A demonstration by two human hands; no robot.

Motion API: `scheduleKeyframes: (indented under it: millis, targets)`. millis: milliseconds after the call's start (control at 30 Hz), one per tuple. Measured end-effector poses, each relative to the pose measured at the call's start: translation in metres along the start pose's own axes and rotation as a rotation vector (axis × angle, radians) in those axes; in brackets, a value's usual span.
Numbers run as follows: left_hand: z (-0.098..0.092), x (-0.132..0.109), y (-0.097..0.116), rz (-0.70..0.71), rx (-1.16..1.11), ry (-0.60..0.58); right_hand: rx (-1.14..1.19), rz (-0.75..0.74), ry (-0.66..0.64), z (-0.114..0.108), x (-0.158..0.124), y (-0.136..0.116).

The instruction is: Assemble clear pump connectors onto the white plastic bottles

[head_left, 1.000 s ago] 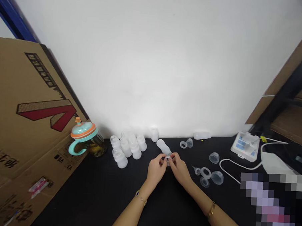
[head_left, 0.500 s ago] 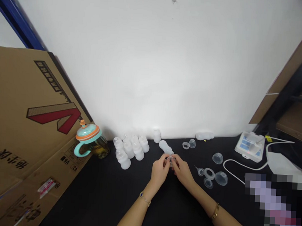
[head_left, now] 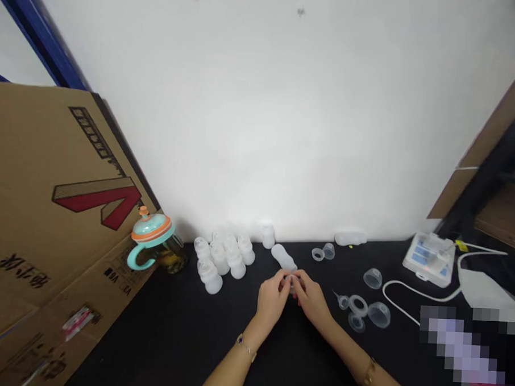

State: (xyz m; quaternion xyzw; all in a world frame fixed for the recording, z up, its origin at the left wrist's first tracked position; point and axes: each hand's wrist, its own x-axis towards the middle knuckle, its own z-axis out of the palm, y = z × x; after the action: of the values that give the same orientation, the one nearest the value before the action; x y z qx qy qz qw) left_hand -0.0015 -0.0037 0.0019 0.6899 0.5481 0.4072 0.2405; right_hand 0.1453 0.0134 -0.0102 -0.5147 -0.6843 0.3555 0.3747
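Both hands meet over the black table, fingertips pinched around a small clear bottle ring (head_left: pixel 292 278) that they largely cover. My left hand (head_left: pixel 271 300) grips it from the left. On its other side, my right hand (head_left: pixel 313 300) is closed with the thumb on top. Just beyond the fingers lies a white, waisted bottle (head_left: pixel 282 256) on its side. To the right are loose clear parts: a silicone nipple (head_left: pixel 343 302), a collar ring (head_left: pixel 358 305), a round disc (head_left: pixel 356 322) and domed caps (head_left: pixel 379 315).
Several capped white baby bottles (head_left: pixel 219 258) stand left of the hands. A teal-lidded jug (head_left: pixel 152 231) stands by a cardboard box (head_left: pixel 23 171). Along the wall are another bottle (head_left: pixel 268 237), a ring (head_left: pixel 317 255) and a small cap (head_left: pixel 329 251). A power strip (head_left: pixel 428 260) with a white cable sits right.
The fingers have closed further over the ring, hiding more of it. The whole view has shifted slightly; the other things on the table stay in place.
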Motion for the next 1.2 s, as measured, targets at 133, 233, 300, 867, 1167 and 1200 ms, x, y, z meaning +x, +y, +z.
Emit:
scheduleKeyframes:
  millis: [133, 233, 300, 867, 1167, 1200]
  targets:
    - [0.001, 0.001, -0.001, 0.013, 0.043, 0.029, -0.033, 0.039, -0.018, 0.002, -0.001, 0.002]
    - [0.001, 0.001, 0.001, -0.019, 0.038, 0.043, -0.074, 0.075, -0.005, 0.004, -0.003, 0.002]
    - [0.002, 0.000, 0.002, -0.021, 0.050, 0.034, -0.111, 0.087, -0.014, 0.004, -0.004, 0.001]
    - [0.000, -0.001, 0.005, -0.121, 0.069, -0.022, -0.089, 0.048, 0.031, 0.003, -0.003, 0.000]
    - [0.001, 0.000, 0.001, -0.110, 0.026, -0.035, 0.031, 0.046, -0.002, 0.007, -0.001, 0.004]
    - [0.002, 0.000, 0.000, -0.104, 0.015, -0.036, 0.040, 0.045, -0.001, 0.008, -0.001, 0.004]
